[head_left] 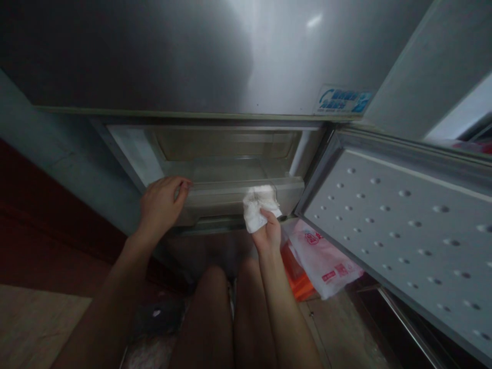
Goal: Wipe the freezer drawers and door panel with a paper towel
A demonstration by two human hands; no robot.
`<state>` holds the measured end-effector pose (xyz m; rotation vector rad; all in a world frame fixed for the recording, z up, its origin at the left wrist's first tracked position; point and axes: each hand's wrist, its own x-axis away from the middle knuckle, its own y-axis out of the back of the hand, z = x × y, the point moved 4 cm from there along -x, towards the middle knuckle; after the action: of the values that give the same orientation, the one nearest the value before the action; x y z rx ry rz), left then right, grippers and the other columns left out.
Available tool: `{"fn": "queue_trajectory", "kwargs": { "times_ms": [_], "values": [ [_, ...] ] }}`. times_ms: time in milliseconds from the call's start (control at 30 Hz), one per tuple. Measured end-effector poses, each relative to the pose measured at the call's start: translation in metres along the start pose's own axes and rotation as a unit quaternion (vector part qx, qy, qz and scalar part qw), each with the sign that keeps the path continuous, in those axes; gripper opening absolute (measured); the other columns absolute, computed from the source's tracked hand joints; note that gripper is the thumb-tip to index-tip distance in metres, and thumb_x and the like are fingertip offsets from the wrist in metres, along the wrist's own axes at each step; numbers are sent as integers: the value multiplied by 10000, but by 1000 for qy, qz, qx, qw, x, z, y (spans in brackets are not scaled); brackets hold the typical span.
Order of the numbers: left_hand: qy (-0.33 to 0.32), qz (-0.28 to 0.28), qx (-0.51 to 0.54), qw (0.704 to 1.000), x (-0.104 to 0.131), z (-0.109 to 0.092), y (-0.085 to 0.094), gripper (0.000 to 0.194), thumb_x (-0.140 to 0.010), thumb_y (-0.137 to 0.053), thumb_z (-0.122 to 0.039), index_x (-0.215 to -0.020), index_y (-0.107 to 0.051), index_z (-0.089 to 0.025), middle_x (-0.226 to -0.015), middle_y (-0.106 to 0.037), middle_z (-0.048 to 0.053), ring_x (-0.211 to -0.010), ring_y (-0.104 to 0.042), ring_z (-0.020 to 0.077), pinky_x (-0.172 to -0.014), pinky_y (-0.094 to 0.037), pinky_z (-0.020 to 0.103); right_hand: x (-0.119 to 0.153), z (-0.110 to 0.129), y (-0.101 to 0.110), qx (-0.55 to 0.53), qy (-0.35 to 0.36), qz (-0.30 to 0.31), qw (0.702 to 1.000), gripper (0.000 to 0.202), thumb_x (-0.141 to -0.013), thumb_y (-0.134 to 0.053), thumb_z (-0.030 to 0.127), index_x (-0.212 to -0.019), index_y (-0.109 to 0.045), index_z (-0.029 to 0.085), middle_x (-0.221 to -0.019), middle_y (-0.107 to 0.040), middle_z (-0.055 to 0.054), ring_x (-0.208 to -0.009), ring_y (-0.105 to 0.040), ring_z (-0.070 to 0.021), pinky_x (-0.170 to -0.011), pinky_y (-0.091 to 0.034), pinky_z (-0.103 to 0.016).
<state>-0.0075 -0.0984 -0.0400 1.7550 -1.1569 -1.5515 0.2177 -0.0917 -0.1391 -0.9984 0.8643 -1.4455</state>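
Observation:
My right hand (268,230) is closed on a folded white cloth (257,207), thumb on top, and the cloth lies against the front of a pale freezer drawer (219,197). At the drawer's left end, my left hand (163,202) has its fingers curled over the top edge; the undersides of those fingers are hidden. The drawer is low in the refrigerator's bottom compartment (230,146), whose back wall shows above it. To the right, the lower door (400,225) hangs wide open, its inner panel dotted with small bumps.
The closed grey upper door (172,56) spans the top. A white plastic bag (326,261) with red print and an orange bag (298,277) sit under the open door, on the tiled floor (334,328). A dark red panel (54,230) stands at left. My knees are below.

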Motion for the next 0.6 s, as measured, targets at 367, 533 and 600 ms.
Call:
{"fn": "queue_trajectory", "kwargs": {
  "times_ms": [367,533,600],
  "values": [
    [22,3,61,998,0,3,2,470,-970,-263,-330,-1022,-695,-153,-1068,-725,125,-1060,-650,291,-924,-483,433,12,-88,-34,-2,-55,3,999,433,-604,-564,51,-1011,-649,175,-841,-763,0,-801,-715,-175,-992,-519,-390],
    [15,3,73,997,0,3,2,480,-979,-239,-314,-1025,-699,-186,-1066,-731,98,-1063,-653,269,-934,-486,412,18,-117,-54,14,-66,36,997,447,-604,-564,57,-1025,-624,195,-889,-760,3,-806,-713,-164,-937,-540,-354],
    [14,-1,65,998,0,3,2,475,-983,-237,-315,-1019,-697,-204,-1073,-730,89,-1064,-653,260,-933,-486,399,19,-119,-57,9,-67,55,996,447,-606,-577,56,-1030,-617,192,-903,-758,3,-816,-713,-159,-950,-531,-341]
  ]
}}
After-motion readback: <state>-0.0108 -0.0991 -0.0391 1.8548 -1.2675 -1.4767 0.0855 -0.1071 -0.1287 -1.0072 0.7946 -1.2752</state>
